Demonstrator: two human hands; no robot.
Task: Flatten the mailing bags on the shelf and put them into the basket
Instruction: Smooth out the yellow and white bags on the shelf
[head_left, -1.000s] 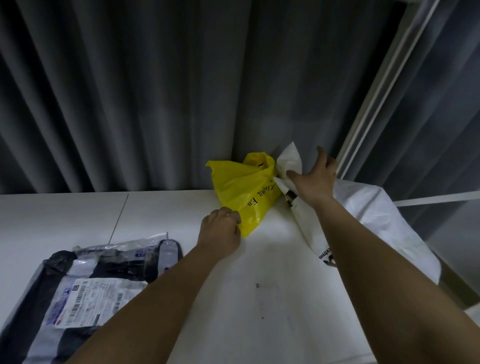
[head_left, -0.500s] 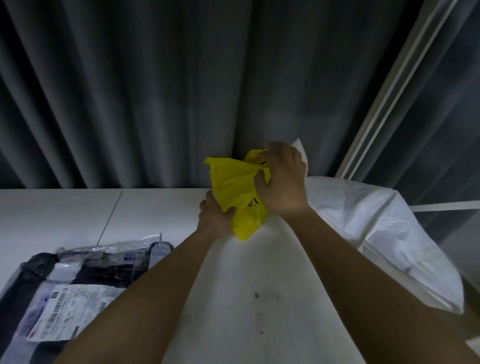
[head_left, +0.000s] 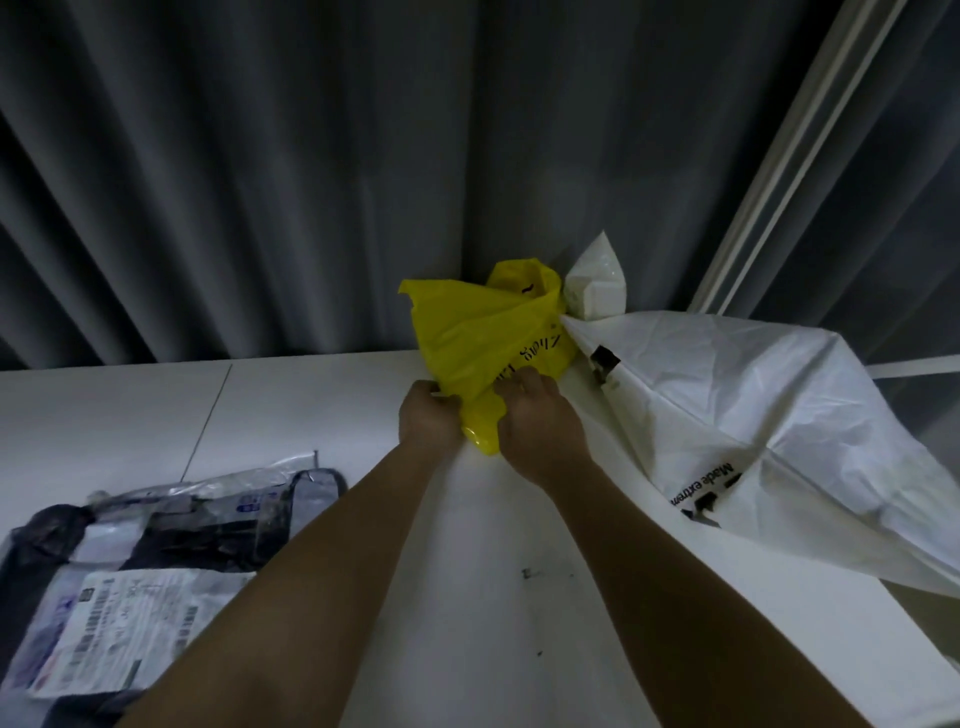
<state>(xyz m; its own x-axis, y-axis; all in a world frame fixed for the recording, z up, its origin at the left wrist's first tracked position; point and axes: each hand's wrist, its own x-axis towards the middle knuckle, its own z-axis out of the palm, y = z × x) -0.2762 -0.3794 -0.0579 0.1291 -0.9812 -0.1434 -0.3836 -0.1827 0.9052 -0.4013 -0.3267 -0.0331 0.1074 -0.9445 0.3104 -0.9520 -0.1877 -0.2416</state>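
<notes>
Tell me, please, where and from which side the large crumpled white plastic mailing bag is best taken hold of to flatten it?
Probably the near printed edge of the large crumpled white plastic mailing bag, approached from the front. That edge lies low on the white shelf and faces the person, while the far end bunches up against the grey curtain.

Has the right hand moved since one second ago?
Yes. The right hand left the white bag by the curtain and came down and left onto the yellow bag's near corner, beside the left hand.
</notes>
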